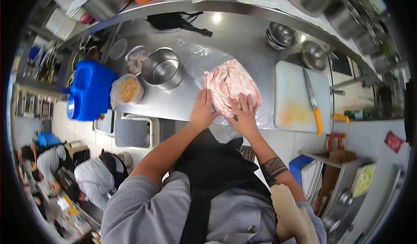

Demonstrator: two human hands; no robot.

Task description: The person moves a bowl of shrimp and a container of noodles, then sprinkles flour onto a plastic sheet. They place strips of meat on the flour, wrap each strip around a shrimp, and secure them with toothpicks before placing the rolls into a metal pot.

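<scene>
I had my left hand [203, 109] and right hand [244, 113] open and flat on the pink meat [230, 82], which lay on a plastic sheet [195, 55] near the front edge of the desk [243, 37].

place: commercial kitchen | signs: stainless steel table [182, 102], stacked metal bowls [281, 34], cutting board [295, 96] with knife [312, 98], steel pot [162, 68]

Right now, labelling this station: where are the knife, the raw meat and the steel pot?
knife [311, 95], head view, on the blade.
raw meat [230, 81], head view, middle of the pile.
steel pot [170, 83], head view, front wall.
</scene>
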